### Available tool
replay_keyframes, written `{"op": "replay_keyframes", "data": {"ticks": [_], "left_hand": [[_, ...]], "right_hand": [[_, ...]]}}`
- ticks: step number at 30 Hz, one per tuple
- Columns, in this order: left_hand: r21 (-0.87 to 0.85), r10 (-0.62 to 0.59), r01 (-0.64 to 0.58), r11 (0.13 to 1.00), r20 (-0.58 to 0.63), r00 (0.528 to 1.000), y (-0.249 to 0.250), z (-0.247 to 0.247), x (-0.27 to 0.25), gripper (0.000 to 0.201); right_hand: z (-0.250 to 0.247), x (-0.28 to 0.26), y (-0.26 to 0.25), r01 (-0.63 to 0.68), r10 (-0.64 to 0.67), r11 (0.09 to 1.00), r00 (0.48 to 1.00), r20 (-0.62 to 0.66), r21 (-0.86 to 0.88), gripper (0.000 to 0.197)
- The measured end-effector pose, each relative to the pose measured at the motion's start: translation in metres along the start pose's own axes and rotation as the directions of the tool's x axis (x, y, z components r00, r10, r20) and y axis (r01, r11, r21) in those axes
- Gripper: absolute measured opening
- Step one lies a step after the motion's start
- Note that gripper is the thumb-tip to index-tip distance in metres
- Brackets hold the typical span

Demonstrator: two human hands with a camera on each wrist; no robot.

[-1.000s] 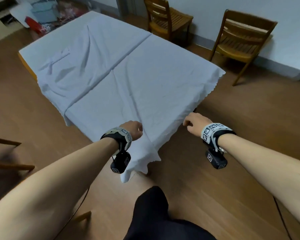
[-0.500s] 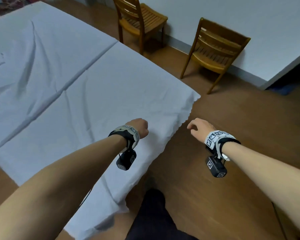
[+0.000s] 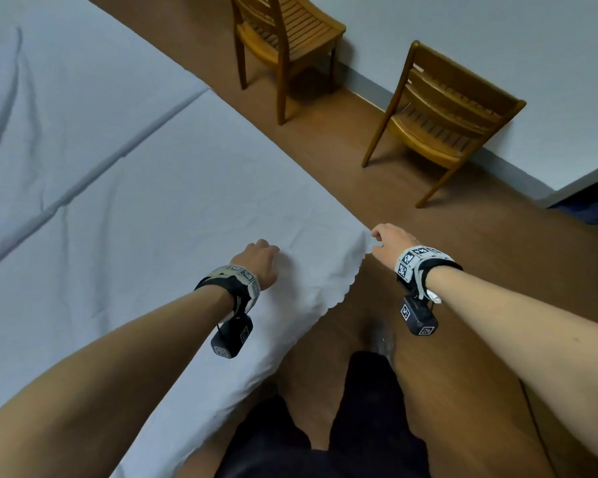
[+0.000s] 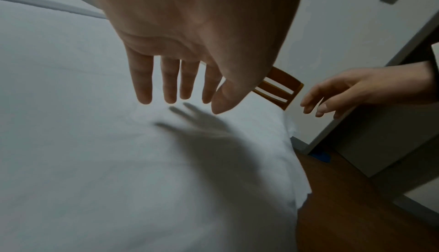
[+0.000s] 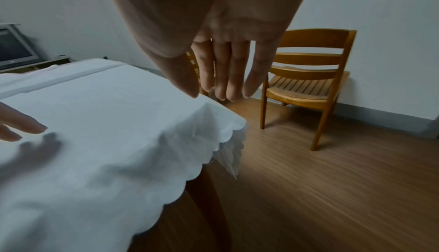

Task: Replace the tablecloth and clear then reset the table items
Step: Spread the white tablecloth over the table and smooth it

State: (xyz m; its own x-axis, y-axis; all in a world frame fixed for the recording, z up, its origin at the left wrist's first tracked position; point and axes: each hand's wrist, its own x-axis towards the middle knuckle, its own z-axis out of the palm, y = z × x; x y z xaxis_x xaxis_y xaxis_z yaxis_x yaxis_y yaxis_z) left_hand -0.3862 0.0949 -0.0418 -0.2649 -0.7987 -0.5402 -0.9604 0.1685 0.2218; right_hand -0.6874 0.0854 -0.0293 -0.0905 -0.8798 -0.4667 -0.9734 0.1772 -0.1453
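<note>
A white tablecloth [image 3: 159, 215] with a scalloped hem covers the table, a long fold line running across it. Over the cloth near its right corner my left hand [image 3: 261, 251] hovers, fingers straight and spread, casting a shadow; the left wrist view shows this hand [image 4: 177, 94] holding nothing. My right hand [image 3: 377, 239] is at the cloth's corner [image 5: 228, 124], fingers straight and pointing down. In the right wrist view this hand [image 5: 221, 90] is just above the hem, and I cannot tell whether it touches. The left fingers [image 5: 22, 126] show at that view's left edge.
Two wooden chairs [image 3: 442, 122] [image 3: 287, 39] stand against the white wall beyond the corner. A wooden table leg [image 5: 209, 190] shows under the hem. Brown wood floor [image 3: 480, 236] lies to the right. A grey screen [image 5: 14, 49] sits on a low stand far behind the table.
I have stepped to the right along the table, toward its right corner. Both hands, loosely curled before, now have straight fingers, the right one reaching the cloth's corner.
</note>
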Motion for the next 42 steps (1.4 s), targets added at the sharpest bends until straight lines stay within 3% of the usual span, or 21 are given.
{"op": "replay_keyframes", "data": {"ticks": [5, 11, 16, 24, 27, 30, 36, 42], "left_hand": [[-0.065, -0.124, 0.121, 0.991, -0.041, 0.991, 0.024, 0.02, 0.003, 0.054], [-0.216, -0.339, 0.329, 0.919, -0.009, 0.941, 0.079, 0.04, -0.02, 0.059], [-0.274, -0.4, 0.388, 0.88, 0.016, 0.917, 0.121, 0.052, -0.018, 0.058], [-0.227, -0.431, 0.404, 0.886, -0.087, 0.898, 0.15, 0.069, -0.005, 0.046], [-0.206, -0.449, 0.423, 0.882, -0.099, 0.888, 0.151, 0.067, -0.003, 0.046], [-0.196, -0.45, 0.429, 0.882, -0.076, 0.89, 0.151, 0.054, 0.002, 0.052], [-0.192, -0.444, 0.417, 0.888, -0.128, 0.887, 0.153, -0.01, 0.031, 0.049], [-0.174, -0.505, 0.479, 0.86, -0.17, 0.846, 0.145, -0.111, 0.099, 0.048]], "right_hand": [[0.016, 0.079, 0.007, 0.132, -0.098, 0.972, 0.98, 0.173, -0.192, 0.031], [0.011, 0.113, 0.022, 0.356, -0.243, 0.829, 0.924, 0.295, -0.431, 0.02], [-0.007, 0.128, 0.046, 0.486, -0.354, 0.77, 0.865, 0.356, -0.414, 0.012], [-0.004, 0.128, 0.083, 0.458, -0.348, 0.808, 0.879, 0.327, -0.371, 0.008], [-0.007, 0.128, 0.091, 0.435, -0.364, 0.86, 0.889, 0.277, -0.266, 0.038], [-0.017, 0.128, 0.093, 0.428, -0.378, 0.882, 0.893, 0.245, -0.198, 0.053], [-0.071, 0.143, 0.087, 0.426, -0.406, 0.898, 0.899, 0.164, -0.111, 0.05], [-0.154, 0.215, 0.048, 0.55, -0.539, 0.826, 0.834, 0.114, -0.124, 0.046]]}}
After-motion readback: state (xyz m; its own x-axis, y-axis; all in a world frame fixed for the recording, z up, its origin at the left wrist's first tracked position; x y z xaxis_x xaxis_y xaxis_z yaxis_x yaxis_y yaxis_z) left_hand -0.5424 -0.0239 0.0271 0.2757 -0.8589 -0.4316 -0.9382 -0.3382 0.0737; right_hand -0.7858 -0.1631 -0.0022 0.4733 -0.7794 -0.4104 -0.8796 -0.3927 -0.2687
